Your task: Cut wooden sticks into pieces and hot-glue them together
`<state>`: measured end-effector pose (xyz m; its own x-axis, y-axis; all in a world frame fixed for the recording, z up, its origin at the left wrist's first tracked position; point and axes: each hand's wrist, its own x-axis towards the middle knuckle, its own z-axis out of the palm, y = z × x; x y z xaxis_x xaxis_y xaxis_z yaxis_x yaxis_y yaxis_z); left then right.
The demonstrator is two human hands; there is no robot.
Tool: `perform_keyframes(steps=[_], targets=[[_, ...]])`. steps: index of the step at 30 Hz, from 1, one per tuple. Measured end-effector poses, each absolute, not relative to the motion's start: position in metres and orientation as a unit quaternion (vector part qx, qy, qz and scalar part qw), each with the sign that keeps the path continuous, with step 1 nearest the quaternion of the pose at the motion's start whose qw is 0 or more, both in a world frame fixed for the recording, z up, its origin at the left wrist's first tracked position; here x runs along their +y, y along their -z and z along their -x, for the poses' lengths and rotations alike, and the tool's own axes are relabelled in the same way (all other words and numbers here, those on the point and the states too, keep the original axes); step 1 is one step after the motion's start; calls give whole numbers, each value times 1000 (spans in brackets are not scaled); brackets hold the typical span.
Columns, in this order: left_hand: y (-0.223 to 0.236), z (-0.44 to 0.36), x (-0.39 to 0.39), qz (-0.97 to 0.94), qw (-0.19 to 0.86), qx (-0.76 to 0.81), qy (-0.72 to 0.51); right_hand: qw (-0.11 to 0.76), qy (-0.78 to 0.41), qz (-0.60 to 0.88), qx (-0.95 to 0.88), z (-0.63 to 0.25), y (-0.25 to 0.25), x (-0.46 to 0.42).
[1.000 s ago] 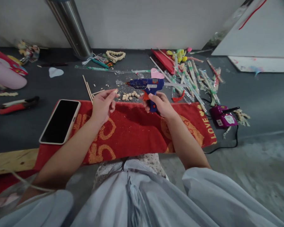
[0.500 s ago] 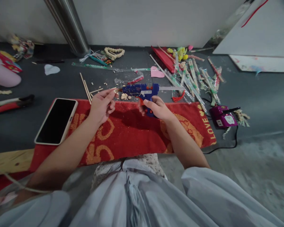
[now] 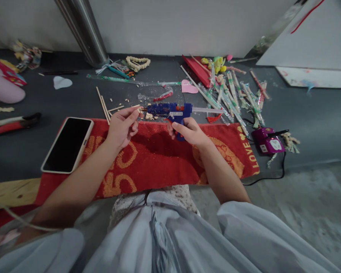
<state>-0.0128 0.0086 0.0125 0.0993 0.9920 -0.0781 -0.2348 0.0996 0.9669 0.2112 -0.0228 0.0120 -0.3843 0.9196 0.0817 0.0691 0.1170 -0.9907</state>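
My right hand (image 3: 187, 131) is closed around the handle of a blue hot glue gun (image 3: 163, 109), which points left. A clear glue stick (image 3: 206, 110) juts from its rear end. At the gun's nozzle, my left hand (image 3: 124, 127) pinches a small pale piece (image 3: 139, 110), mostly covered by the fingertips; it looks like a bit of wooden stick. Just beyond the hands lies a small heap of short pale wooden bits (image 3: 150, 116). Thin wooden sticks (image 3: 103, 106) lie to the left of my left hand.
A red towel (image 3: 159, 163) covers the front edge under my forearms, with a phone (image 3: 68, 145) on its left. Pliers (image 3: 15, 123) lie far left. Wrapped sticks (image 3: 233, 93) are scattered at right, near a purple power box (image 3: 268, 140). A heart-shaped stick frame (image 3: 138, 63) sits behind.
The glue gun has tilted slightly in my right hand and its rear end sits a little lower. My left hand stays almost in place, still pinching the small piece by the nozzle.
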Motion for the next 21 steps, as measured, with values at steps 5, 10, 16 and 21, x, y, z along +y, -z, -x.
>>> perform_keyframes(steps=[5,10,16,21], targets=[[-13,12,8,-422,608,435,-514,398,-540,386,-633,-211,-12,-23],[-13,12,7,-427,604,433,-515,401,-538,377,-639,-211,-11,-23],[-14,12,7,-422,608,432,-514,396,-535,380,-642,-212,-11,-23],[-14,12,8,-417,604,435,-522,390,-527,388,-647,-214,-14,-25]])
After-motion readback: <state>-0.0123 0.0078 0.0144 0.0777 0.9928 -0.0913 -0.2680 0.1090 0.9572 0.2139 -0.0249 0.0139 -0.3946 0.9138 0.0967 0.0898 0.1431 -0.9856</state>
